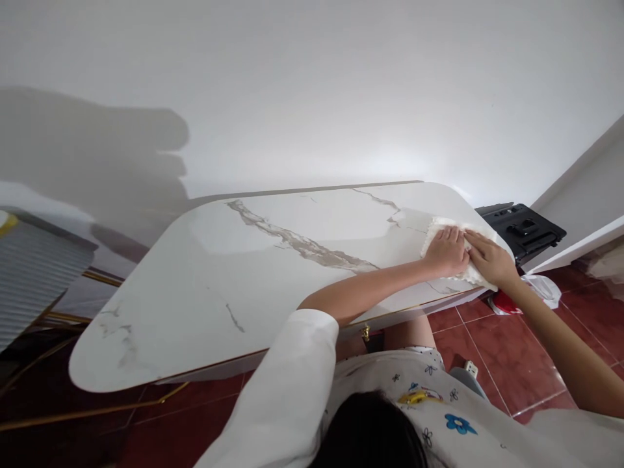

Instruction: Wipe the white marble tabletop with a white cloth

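"What are the fingers doing?"

"Both hands bear down on a white cloth (476,276). The left hand (446,253) lies over its middle, fingers slightly bent; the right hand (492,261) comes in from the other side, fingers stretched out, their tips meeting the left hand."

"Have they gripped it?"

"I can't tell. The palms hide whether any of it is bunched underneath."

"And where's the cloth?"

"Spread on the desk (205,273), near its right end, by the edge closest to the person. The desktop is white with grey-brown marbling, rounded corners and a thin gold trim. A small gold knob (365,333) sticks out below the front edge."

"What's around it?"

"Just past the right end, a black case-like object (536,227). Lower down, a whitish plastic bag (543,290) sits on red floor tiles (511,364). Off the left end there's a grey ribbed surface (39,273). Behind the desk is a white wall (341,84), with a broad shadow (97,149) across its left part."
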`<state>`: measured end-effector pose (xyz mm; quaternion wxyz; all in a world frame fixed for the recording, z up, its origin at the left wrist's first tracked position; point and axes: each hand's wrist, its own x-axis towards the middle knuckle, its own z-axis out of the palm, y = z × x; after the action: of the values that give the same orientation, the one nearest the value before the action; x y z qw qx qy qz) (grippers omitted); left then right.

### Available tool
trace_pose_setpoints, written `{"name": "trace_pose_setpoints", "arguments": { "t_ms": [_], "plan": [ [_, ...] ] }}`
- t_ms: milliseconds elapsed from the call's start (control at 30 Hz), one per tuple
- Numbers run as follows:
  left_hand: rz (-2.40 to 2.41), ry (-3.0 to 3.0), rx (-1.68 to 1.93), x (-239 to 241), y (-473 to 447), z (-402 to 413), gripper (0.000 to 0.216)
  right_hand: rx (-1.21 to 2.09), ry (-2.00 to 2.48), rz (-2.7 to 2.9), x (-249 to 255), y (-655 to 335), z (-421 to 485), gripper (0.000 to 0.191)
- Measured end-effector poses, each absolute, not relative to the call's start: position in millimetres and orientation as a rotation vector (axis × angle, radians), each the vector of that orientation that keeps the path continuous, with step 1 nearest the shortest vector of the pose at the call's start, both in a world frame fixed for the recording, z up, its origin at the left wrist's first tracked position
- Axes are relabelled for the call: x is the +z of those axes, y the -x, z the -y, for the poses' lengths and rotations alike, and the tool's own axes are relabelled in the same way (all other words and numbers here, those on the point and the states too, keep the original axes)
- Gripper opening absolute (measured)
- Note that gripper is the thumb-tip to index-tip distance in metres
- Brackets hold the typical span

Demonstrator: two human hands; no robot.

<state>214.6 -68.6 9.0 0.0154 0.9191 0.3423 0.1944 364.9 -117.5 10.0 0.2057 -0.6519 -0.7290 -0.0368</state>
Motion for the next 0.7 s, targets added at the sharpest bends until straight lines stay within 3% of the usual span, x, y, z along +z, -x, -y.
{"name": "trace_pose_setpoints", "arguments": {
  "t_ms": [700],
  "plan": [
    [-1.104,-2.785,0.587,4.5,-238.1,-81.0,0.049,-0.158,1.982,1.989,10.9,-374.5,-38.7,0.046]
  ]
}}
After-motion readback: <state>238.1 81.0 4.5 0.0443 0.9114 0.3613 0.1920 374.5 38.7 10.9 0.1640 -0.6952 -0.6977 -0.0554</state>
